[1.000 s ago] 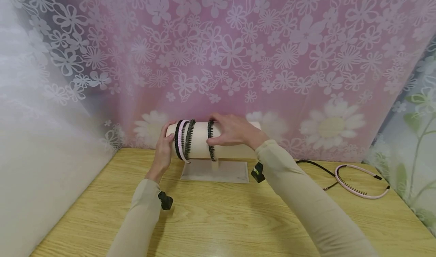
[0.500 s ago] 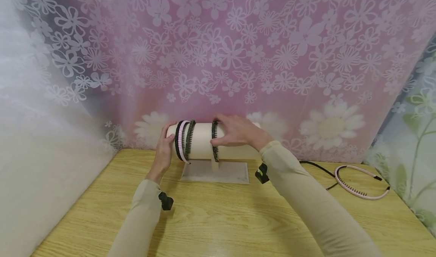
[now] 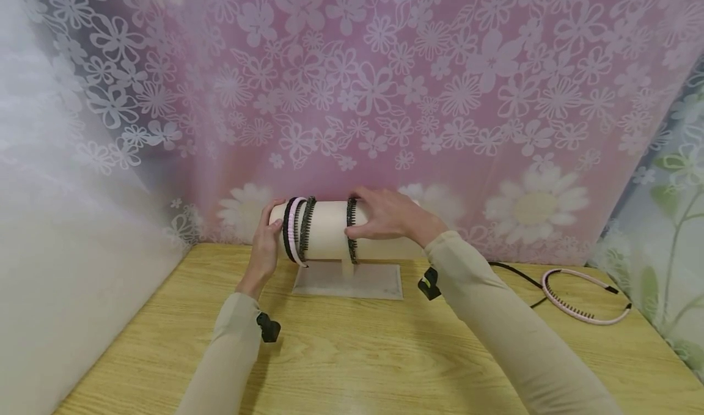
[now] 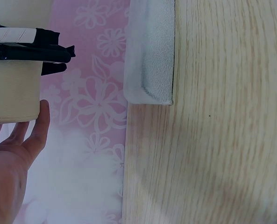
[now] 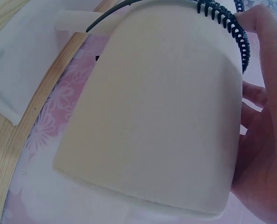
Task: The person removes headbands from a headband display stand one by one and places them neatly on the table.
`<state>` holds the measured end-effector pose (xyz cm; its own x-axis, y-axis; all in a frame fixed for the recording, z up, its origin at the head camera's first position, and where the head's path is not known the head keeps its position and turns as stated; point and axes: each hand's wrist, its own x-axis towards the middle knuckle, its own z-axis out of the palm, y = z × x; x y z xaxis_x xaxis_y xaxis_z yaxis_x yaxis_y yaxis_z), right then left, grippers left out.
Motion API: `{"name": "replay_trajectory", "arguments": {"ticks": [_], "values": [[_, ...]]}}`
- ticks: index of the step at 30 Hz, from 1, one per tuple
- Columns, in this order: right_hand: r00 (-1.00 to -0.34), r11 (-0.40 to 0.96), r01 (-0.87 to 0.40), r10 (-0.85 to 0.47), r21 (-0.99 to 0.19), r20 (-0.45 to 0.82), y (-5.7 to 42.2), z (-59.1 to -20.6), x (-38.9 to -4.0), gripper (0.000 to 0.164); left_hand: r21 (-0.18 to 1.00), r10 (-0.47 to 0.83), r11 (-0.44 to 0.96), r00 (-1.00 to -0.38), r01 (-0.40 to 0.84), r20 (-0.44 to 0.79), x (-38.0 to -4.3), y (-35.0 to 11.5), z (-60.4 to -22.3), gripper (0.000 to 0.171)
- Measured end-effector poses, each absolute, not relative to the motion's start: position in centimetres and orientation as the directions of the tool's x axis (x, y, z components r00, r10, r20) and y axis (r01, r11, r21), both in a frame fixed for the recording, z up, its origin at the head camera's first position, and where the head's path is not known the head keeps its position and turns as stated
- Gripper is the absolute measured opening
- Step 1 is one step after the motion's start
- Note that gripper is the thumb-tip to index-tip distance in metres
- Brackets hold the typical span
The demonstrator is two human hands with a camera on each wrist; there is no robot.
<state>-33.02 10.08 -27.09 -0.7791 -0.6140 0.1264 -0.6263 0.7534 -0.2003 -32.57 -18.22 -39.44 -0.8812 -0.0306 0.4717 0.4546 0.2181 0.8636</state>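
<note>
A cream cylinder stand (image 3: 327,228) sits on a pale base (image 3: 346,280) at the back of the wooden table. Three headbands (image 3: 297,230), black, pink and black toothed, hug its left end. My left hand (image 3: 266,244) rests against that end with the thumb straight beside the cylinder (image 4: 14,88), just below the headbands (image 4: 31,44). My right hand (image 3: 387,216) pinches a separate black toothed headband (image 3: 352,231) that wraps the cylinder's middle. In the right wrist view the toothed headband (image 5: 224,25) curves over the cylinder (image 5: 166,107) under my fingers (image 5: 264,140).
A pink headband (image 3: 585,297) and a thin black one (image 3: 511,270) lie on the table (image 3: 357,354) at the right. A pink floral curtain hangs close behind the stand, and a white drape closes the left side.
My right hand has slid the black toothed headband a little to the right along the cylinder, away from the three at the left end. The left hand has stayed in place.
</note>
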Motion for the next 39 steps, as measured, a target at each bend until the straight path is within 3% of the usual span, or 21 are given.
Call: {"name": "replay_trajectory", "arguments": {"ticks": [39], "values": [[-0.804, 0.778, -0.594, -0.578, -0.205, 0.137, 13.2, -27.1, -32.3, 0.088, 0.864, -0.039, 0.209, -0.879, 0.457, 0.475, -32.6, -18.1, -39.5, 0.050]]}}
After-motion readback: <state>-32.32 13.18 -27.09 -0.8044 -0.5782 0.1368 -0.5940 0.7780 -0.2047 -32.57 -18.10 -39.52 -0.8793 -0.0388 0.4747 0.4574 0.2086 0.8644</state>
